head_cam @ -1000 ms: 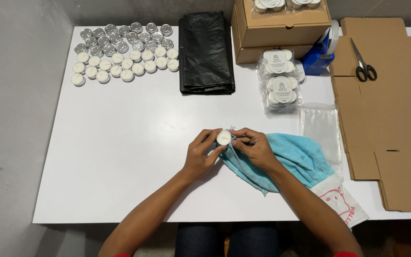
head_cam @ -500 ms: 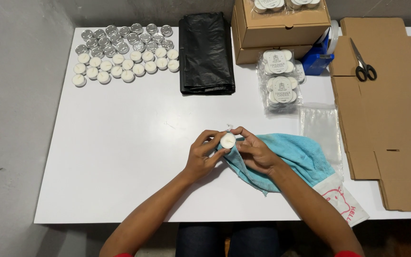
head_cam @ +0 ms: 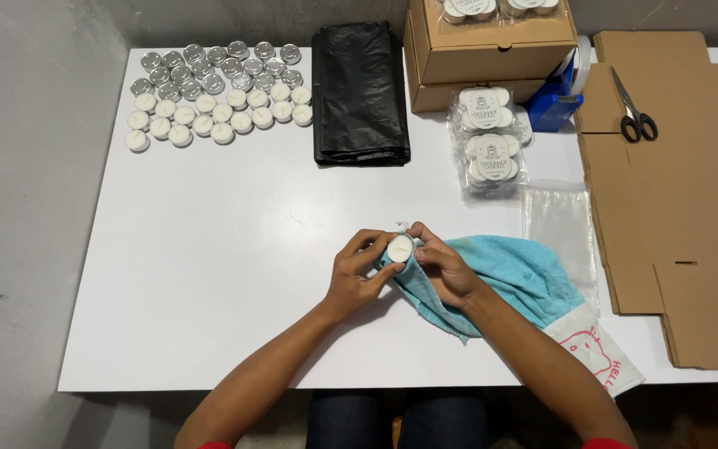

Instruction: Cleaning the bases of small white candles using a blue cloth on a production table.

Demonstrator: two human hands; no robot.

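Fluffy blue cloth (head_cam: 517,278), matt white table (head_cam: 209,249)

A white table (head_cam: 209,249) fills most of the frame, its surface evenly lit with only soft shadows. A plain grey wall (head_cam: 27,208) runs down the left side and along the top edge. Below the table's front edge at the bottom, the floor lies in shadow.

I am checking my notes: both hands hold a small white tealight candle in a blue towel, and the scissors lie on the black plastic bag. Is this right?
Not quite. In the head view the scissors lie on the flat cardboard, not the black plastic bag. Both the left hand and right hand do hold the tealight candle in the blue towel.
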